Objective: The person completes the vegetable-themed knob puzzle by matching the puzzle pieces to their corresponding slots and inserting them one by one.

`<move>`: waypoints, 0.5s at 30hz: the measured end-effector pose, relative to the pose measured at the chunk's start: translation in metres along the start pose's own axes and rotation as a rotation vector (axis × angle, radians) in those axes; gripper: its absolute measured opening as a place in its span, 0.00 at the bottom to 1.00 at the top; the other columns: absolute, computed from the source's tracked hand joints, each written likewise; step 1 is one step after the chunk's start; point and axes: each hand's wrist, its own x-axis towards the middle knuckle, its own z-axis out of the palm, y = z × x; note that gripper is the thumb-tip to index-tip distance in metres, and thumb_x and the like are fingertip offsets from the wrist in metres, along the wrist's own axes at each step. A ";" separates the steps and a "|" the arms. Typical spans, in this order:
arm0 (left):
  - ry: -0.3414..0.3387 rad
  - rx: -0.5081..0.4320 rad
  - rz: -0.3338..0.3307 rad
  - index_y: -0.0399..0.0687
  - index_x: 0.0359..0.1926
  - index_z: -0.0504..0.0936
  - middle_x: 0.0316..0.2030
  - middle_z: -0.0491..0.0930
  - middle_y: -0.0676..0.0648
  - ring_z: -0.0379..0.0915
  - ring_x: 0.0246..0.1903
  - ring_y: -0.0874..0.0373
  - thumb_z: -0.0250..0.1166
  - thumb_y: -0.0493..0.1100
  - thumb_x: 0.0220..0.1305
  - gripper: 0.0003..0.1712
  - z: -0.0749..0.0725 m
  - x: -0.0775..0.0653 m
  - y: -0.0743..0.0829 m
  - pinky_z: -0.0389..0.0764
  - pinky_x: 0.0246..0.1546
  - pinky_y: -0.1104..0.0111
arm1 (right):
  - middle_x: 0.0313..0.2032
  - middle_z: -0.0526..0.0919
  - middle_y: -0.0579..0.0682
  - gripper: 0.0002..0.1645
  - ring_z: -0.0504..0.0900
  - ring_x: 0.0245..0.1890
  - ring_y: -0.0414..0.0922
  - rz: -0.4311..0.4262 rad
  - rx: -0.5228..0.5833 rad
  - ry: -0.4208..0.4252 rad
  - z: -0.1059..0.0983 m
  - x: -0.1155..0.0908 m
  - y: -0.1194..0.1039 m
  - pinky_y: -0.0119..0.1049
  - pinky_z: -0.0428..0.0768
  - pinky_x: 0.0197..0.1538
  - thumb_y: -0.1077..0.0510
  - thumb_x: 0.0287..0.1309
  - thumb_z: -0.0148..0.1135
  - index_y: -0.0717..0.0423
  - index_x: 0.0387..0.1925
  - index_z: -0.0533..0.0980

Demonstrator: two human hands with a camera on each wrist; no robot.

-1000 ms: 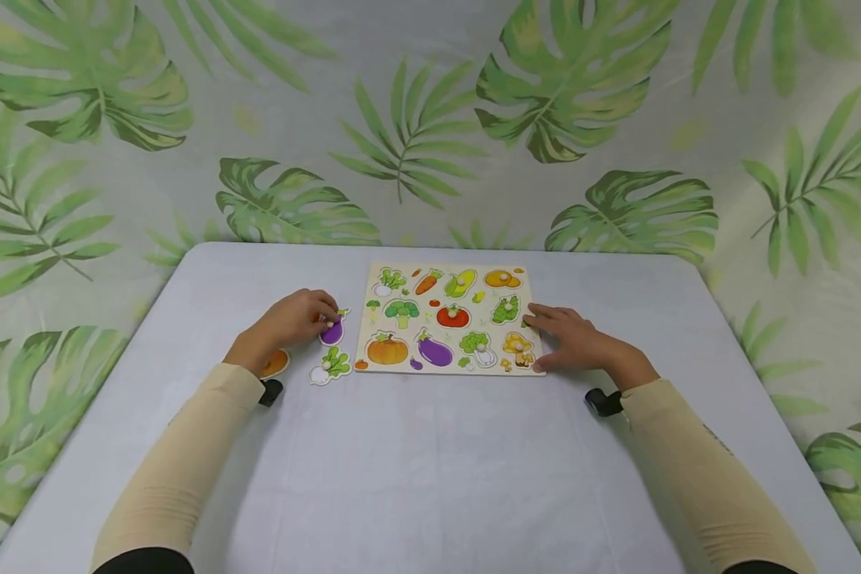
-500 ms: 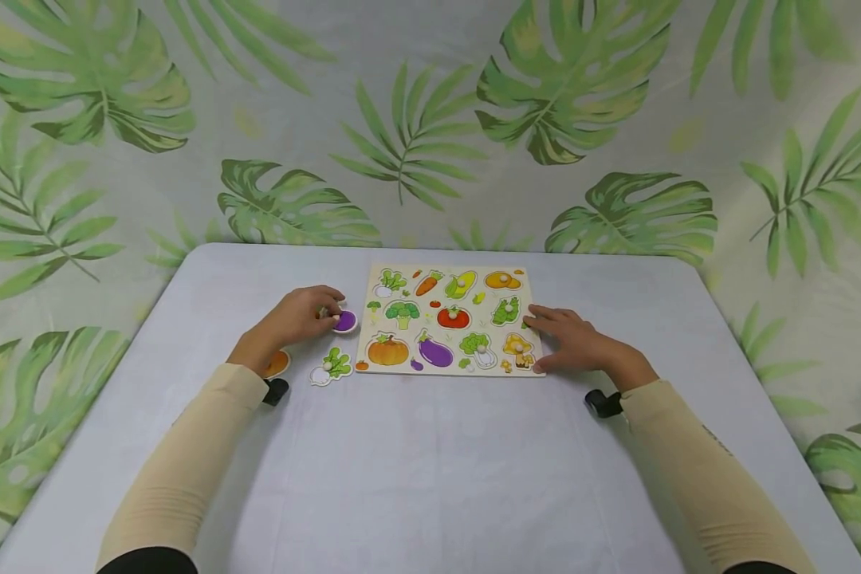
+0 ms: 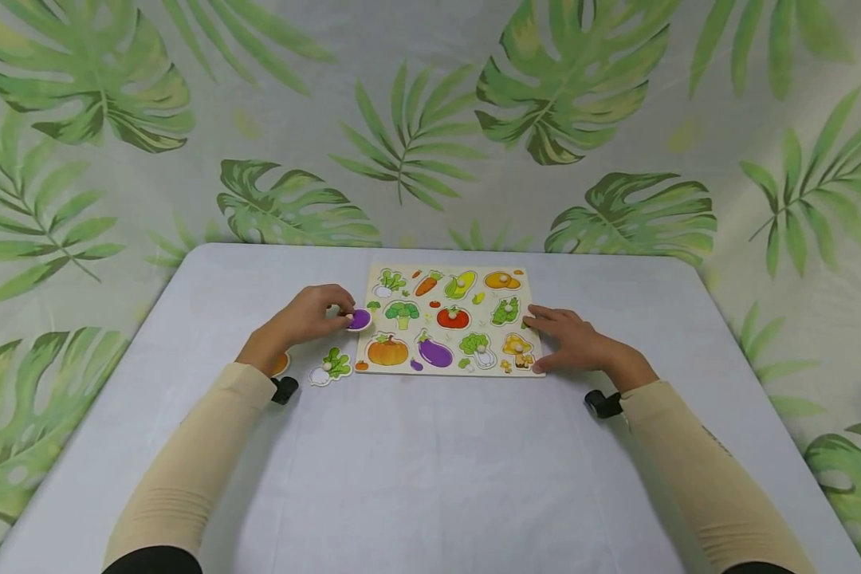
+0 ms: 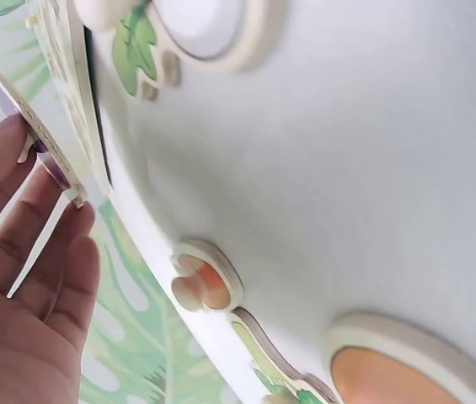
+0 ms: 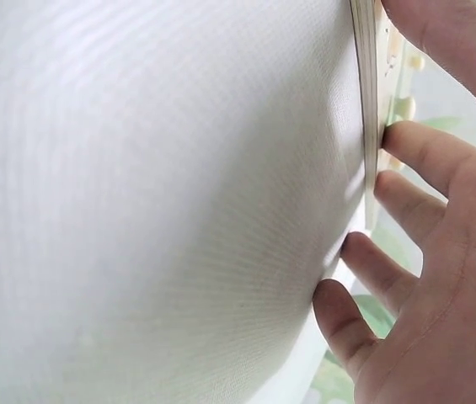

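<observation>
My left hand [image 3: 314, 312] pinches a purple eggplant puzzle piece [image 3: 360, 320] between thumb and fingers, at the left edge of the wooden vegetable puzzle board [image 3: 438, 273]. In the left wrist view, the eggplant piece [image 4: 45, 143] is seen edge-on, raised off the white cloth. My right hand [image 3: 574, 339] rests with fingers spread at the board's right side. Its fingertips touch the board's edge [image 5: 370, 109] in the right wrist view. Pictures on the board include a pumpkin [image 3: 387, 349], an eggplant [image 3: 434, 351] and a tomato [image 3: 453, 316], some with knobs.
A white radish piece [image 3: 330, 368] lies left of the board's near corner. An orange piece [image 3: 281, 364] is partly hidden under my left wrist. The left wrist view also shows a small orange piece with a knob [image 4: 208, 282] and a green-topped piece [image 4: 263, 352].
My left hand has moved right with the eggplant piece, from the cloth to the board's left edge. The right hand and the board have stayed in place.
</observation>
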 end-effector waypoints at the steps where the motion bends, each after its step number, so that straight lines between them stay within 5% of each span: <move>1: 0.003 -0.003 0.003 0.41 0.39 0.88 0.48 0.84 0.41 0.78 0.53 0.45 0.68 0.39 0.62 0.07 0.000 0.000 0.001 0.77 0.62 0.49 | 0.78 0.50 0.58 0.54 0.48 0.75 0.68 0.001 0.001 -0.001 0.000 0.000 0.000 0.76 0.52 0.68 0.43 0.53 0.72 0.54 0.75 0.58; 15: 0.025 0.021 0.117 0.43 0.39 0.90 0.48 0.84 0.43 0.76 0.53 0.45 0.70 0.41 0.60 0.08 0.009 0.006 0.019 0.75 0.63 0.50 | 0.78 0.50 0.58 0.54 0.47 0.75 0.68 0.000 0.021 0.002 -0.002 -0.002 -0.003 0.77 0.50 0.68 0.44 0.54 0.72 0.55 0.75 0.58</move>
